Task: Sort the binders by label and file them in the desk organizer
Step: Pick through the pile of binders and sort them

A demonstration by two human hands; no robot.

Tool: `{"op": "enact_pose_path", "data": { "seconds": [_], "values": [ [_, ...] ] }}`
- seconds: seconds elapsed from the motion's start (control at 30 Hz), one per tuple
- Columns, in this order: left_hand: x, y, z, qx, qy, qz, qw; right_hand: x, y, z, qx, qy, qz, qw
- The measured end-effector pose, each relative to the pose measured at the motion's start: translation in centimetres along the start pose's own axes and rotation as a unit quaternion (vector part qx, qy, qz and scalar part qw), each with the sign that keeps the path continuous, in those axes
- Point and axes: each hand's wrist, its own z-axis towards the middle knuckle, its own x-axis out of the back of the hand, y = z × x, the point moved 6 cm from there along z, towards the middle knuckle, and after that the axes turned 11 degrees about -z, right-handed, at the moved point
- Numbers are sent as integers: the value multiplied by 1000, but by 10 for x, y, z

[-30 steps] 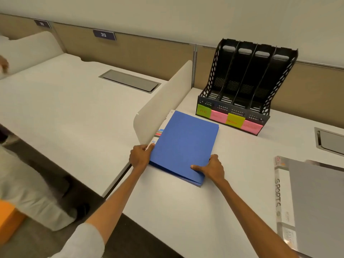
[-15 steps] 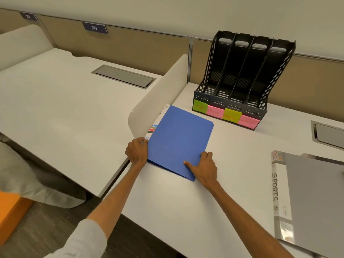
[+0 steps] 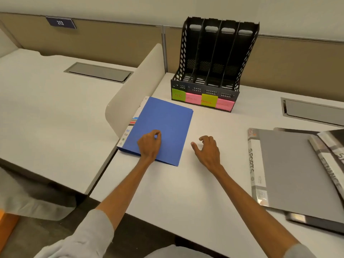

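A blue binder [image 3: 163, 123] lies flat on the white desk [image 3: 186, 192], its spine toward the divider. My left hand [image 3: 149, 144] rests on its cover with the fingers curled, holding nothing. My right hand [image 3: 207, 150] hovers just right of the binder, off it, fingers loosely apart. Behind stands a black desk organizer [image 3: 214, 58] with several empty slots and green and pink labels [image 3: 202, 100] along its front. A grey binder marked SPORTS [image 3: 290, 170] lies at the right, with more binders [image 3: 331, 155] partly over and under it.
A low white divider [image 3: 135, 90] runs along the desk's left side, right next to the blue binder. Beyond it is another desk with a cable hatch [image 3: 98, 71]. A second hatch [image 3: 312, 110] sits at the back right. Beige partition panels stand behind.
Both hands have let go of the blue binder's near edge. My left hand moved onto its cover; my right hand moved off to the right. The binder lies flat.
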Motion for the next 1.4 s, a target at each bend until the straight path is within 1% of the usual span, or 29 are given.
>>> {"op": "enact_pose_path", "data": {
  "seconds": [0.1,0.17,0.27,0.37,0.47,0.53,0.77,0.83,0.93,1.0,1.1,1.2,1.3,1.4],
  "values": [
    [-29,30,-9,-30,-28,-11,999,24,30,-5,-2,26,-7,1000],
    [-49,51,-17,-31,-43,-24,998,43,51,-9,-5,44,-9,999],
    [-78,86,-35,-38,-50,-31,998,73,83,-15,-14,72,-10,997],
    [-106,122,-56,-55,-62,-63,995,105,120,-25,-25,99,-1,995],
    [-137,158,-79,-58,-99,-94,989,137,161,-36,-38,116,-1,992],
    [-158,184,-94,-67,-120,-94,986,160,189,-42,-47,133,-1,990],
    [-222,286,-156,-126,-160,-115,972,246,287,-72,-71,213,-36,974],
    [-240,315,-175,-138,-178,-144,964,270,319,-84,-92,231,-42,968],
    [-268,359,-206,-158,-214,-197,944,300,367,-101,-129,234,-67,961],
    [-286,387,-226,-174,-236,-214,932,317,396,-111,-153,230,-78,958],
    [-312,422,-252,-176,-272,-234,917,344,439,-127,-201,237,-89,946],
    [-338,451,-275,-181,-309,-221,907,369,482,-144,-263,241,-75,931],
    [-363,476,-295,-182,-335,-189,905,391,524,-161,-319,237,-67,915],
    [-390,495,-314,-191,-366,-99,905,405,561,-178,-375,225,-48,898]
  ]
}}
